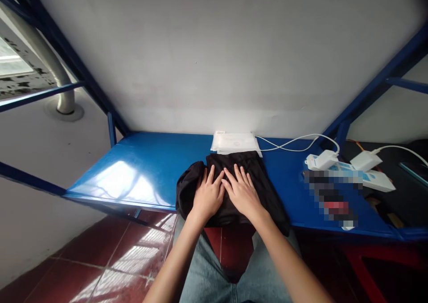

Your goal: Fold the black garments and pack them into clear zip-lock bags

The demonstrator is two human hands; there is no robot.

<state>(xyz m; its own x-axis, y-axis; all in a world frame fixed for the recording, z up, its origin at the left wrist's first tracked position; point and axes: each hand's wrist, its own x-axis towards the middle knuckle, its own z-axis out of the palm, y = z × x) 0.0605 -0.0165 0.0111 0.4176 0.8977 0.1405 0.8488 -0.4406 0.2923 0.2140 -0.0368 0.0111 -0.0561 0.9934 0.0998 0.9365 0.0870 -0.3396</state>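
Note:
A black cloth garment (267,191) lies partly folded at the front edge of the blue shelf, with a bunched part on its left side. My left hand (207,195) rests flat on it, fingers spread and pointing away from me. Beside it, my right hand (243,191) also presses flat on the black fabric with its fingers apart. The index fingertips of both hands nearly meet near the middle of the cloth. Neither hand grips anything. What kind of garment it is, I cannot tell.
Behind the cloth lies a flat white packet (234,141) against the wall. A white power strip (377,180) with plugged-in chargers sits on the right, and a white cable (287,147) runs from it. Blue metal posts (377,89) frame the shelf (160,153). Nearby, a blurred-out item lies on the surface.

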